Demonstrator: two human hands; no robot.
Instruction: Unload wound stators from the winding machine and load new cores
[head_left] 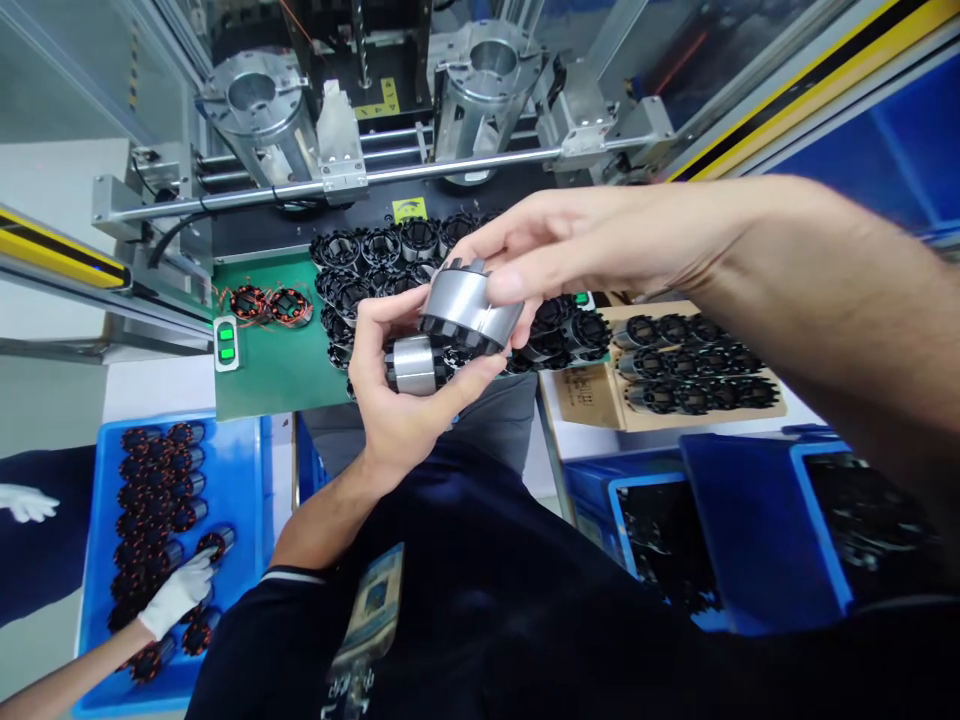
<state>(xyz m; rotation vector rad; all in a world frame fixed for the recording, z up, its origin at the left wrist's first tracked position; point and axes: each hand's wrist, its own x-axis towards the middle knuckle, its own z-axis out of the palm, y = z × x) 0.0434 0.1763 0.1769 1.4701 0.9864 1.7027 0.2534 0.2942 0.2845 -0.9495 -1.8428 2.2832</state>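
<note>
My right hand (559, 240) grips a silver motor stator core (459, 298) with black toothed end caps, thumb on its side, tilted above my left palm. Cupped in my left hand (394, 425) is a second stator core (415, 365), partly hidden by the fingers and by the first one. The two cores are close together; whether they touch I cannot tell. Below and behind my hands, rows of black-capped stator cores (380, 245) stand on the green mat (262, 380). Two stators wound with orange-red wire (289, 306) lie at the mat's left.
A machine with two metal cylinders (255, 110) and a horizontal rod (450, 165) stands ahead. Right are a cardboard tray (592, 400) of cores and blue bins (739, 530). At left, a co-worker's gloved hand (180, 595) touches a wound stator in a blue tray (251, 460).
</note>
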